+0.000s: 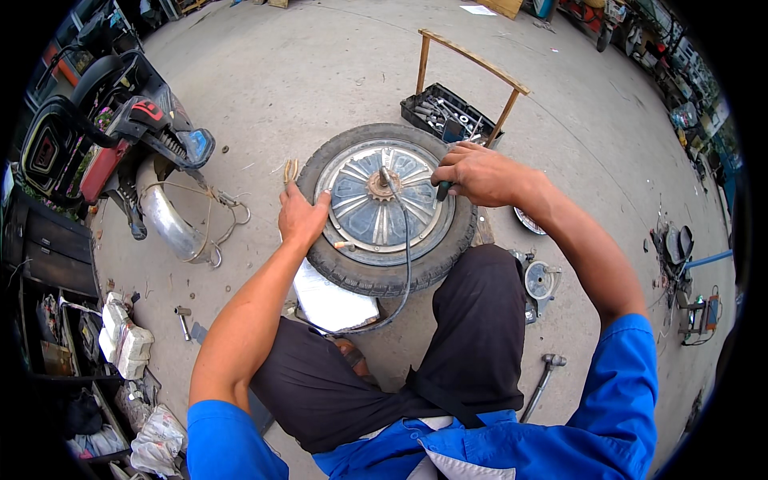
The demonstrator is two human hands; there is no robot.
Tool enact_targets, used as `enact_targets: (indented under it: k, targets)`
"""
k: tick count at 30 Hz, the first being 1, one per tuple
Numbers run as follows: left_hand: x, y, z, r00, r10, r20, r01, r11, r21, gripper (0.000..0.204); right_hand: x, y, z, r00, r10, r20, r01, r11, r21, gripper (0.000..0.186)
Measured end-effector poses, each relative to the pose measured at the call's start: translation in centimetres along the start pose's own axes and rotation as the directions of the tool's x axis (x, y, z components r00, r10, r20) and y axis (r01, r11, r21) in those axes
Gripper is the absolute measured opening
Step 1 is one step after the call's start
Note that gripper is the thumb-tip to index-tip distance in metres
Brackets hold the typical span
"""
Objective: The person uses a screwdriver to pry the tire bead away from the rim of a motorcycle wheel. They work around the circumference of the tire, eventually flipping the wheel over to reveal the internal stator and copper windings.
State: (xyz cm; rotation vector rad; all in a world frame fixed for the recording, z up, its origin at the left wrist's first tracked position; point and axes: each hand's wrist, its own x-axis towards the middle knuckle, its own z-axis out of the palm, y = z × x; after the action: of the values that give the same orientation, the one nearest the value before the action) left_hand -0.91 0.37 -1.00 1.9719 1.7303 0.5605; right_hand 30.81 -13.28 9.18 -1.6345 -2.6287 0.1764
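A wheel with a black tyre [344, 148] and a silver hub motor [360, 216] lies flat before my knees. A grey cable [406, 256] runs from its axle [382, 184]. My left hand [304, 212] grips the tyre's left side, beside some yellowish wire ends [290, 170]. My right hand [480, 176] is closed on a green-handled tool, apparently a screwdriver [444, 190], held over the right part of the hub. Under the wheel is a white slab [328, 300], partly hidden by it.
A black toolbox [424, 108] stands behind the wheel by a wooden frame [472, 60]. A partly dismantled scooter [120, 144] is at left, above cluttered bins [48, 360]. A ratchet [544, 376] and metal parts [538, 280] lie at right on the concrete floor [272, 72].
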Motion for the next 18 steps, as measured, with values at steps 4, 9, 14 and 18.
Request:
enact_targets:
  k: [4, 9, 14, 18]
  targets:
    - [0.0, -0.2, 0.0, 1.0, 0.008, -0.007, -0.008, 1.0, -0.003, 0.083, -0.1, 0.2, 0.1, 0.996, 0.081, 0.04, -0.082, 0.997, 0.016, 0.028]
    - [0.1, -0.3, 0.2, 1.0, 0.012, -0.01, -0.012, 1.0, -0.005, 0.081, -0.4, 0.9, 1.1, 0.998, 0.055, -0.033, -0.056, 0.998, -0.029, 0.033]
    - [0.1, -0.3, 0.4, 0.999, 0.018, -0.028, -0.018, 1.0, -0.005, 0.081, -0.8, 0.4, 2.3, 0.985, 0.108, -0.134, -0.111, 0.994, -0.014, 0.034]
    - [0.0, -0.4, 0.4, 1.0, 0.016, -0.025, -0.016, 1.0, -0.005, 0.081, -1.0, -1.4, 3.5, 0.932, 0.282, -0.23, -0.294, 0.956, -0.019, 0.037]
